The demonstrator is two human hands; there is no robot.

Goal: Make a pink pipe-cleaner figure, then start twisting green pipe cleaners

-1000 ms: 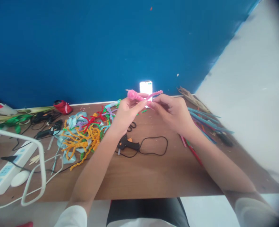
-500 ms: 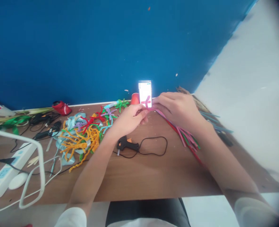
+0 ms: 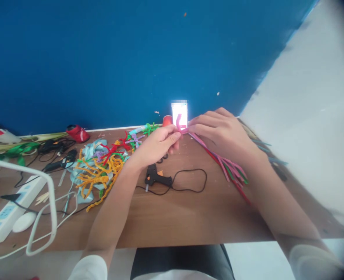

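Note:
Between my two hands is a pink pipe cleaner [image 3: 178, 121], its free end bent upward in front of a lit phone [image 3: 184, 112]. My left hand [image 3: 162, 143] pinches it between thumb and fingers. From the other side my right hand [image 3: 218, 126] grips it with bent fingers; its fingertips are close to the left ones. Under my right hand lies a bundle of pink, green and red pipe cleaners [image 3: 233, 169] on the table. A black glue gun [image 3: 157, 178] with a looped cord rests below my left hand.
On the wooden table [image 3: 189, 217], a tangle of orange, red and purple pipe cleaners [image 3: 102, 175] with light blue ribbon lies to the left. A white power strip [image 3: 17, 206] and a white bent frame [image 3: 53, 206] stand farther left. A red cup [image 3: 167, 121] is beside the phone.
The upright end of the pink pipe cleaner has shifted slightly left and leans differently. My left hand has drawn slightly left, and my right fingers have spread a little.

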